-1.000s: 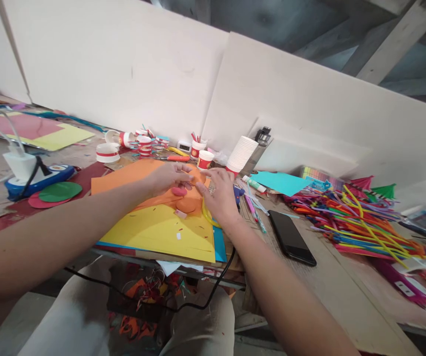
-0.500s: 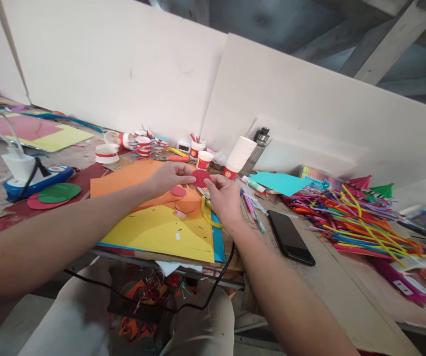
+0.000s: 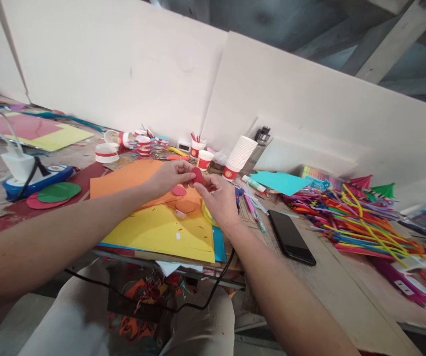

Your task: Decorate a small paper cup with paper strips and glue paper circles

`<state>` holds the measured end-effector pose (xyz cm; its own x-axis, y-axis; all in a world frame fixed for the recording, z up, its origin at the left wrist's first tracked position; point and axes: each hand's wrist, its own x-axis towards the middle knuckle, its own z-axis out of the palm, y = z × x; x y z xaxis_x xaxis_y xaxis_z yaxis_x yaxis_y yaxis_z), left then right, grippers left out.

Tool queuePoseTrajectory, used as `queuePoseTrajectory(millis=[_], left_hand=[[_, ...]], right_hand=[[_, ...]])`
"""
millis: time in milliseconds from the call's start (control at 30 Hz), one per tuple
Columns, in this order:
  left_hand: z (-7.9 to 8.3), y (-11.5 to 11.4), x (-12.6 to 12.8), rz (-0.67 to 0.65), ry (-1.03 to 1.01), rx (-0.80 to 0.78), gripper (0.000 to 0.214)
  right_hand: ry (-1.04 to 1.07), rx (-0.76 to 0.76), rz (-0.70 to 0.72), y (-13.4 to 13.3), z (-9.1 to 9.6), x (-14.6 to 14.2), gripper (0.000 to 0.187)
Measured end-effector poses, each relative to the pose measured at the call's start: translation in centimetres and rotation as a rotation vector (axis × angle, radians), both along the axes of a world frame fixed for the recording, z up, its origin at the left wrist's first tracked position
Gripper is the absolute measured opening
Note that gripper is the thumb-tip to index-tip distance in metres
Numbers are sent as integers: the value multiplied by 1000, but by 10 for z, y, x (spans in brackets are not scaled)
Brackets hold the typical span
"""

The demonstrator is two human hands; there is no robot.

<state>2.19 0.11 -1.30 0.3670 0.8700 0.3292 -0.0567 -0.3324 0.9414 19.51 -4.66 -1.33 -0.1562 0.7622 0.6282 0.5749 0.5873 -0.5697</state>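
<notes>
A small red paper circle (image 3: 197, 175) is pinched between the fingertips of both hands, above the sheets of paper. My left hand (image 3: 170, 177) grips its left side, and my right hand (image 3: 217, 195) its lower right edge. Beneath the hands lie an orange sheet (image 3: 124, 179) and a yellow sheet (image 3: 153, 232). On the orange paper rest a pinkish-red circle (image 3: 178, 191) and an orange circle (image 3: 185, 205). Part of a yellow-handled tool (image 3: 207, 213) shows beside my right wrist; the rest is hidden by the hand.
Behind the hands stand a paper cup (image 3: 204, 160) and a tilted cup stack (image 3: 240, 155). To the right are a black phone (image 3: 290, 237) and a heap of pipe cleaners (image 3: 354, 217). A blue power strip (image 3: 42, 182) and a green circle (image 3: 59, 192) lie left. A black cable hangs across the front.
My hands have drawn closer together. The red circle has shifted slightly left and up and looks narrower, with my right fingers now covering more around it.
</notes>
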Motion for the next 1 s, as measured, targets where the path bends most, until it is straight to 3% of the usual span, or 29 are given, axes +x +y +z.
queuePoseTrajectory(millis=[167,333,733,1000], left_hand=[[-4,2,0,-2,-31,36,25],[-3,0,0,-38,-20,47,27],[1,-6,2,-26,37,60,33],[0,-10,3,-100,-50,-119,44]], right_hand=[[160,-156,110,5,-3,1,31],[268,-250,91,10,-6,2,26],[15,19,-83,-3,0,-3,14],[-36,69,-98,-1,-1,-2,13]])
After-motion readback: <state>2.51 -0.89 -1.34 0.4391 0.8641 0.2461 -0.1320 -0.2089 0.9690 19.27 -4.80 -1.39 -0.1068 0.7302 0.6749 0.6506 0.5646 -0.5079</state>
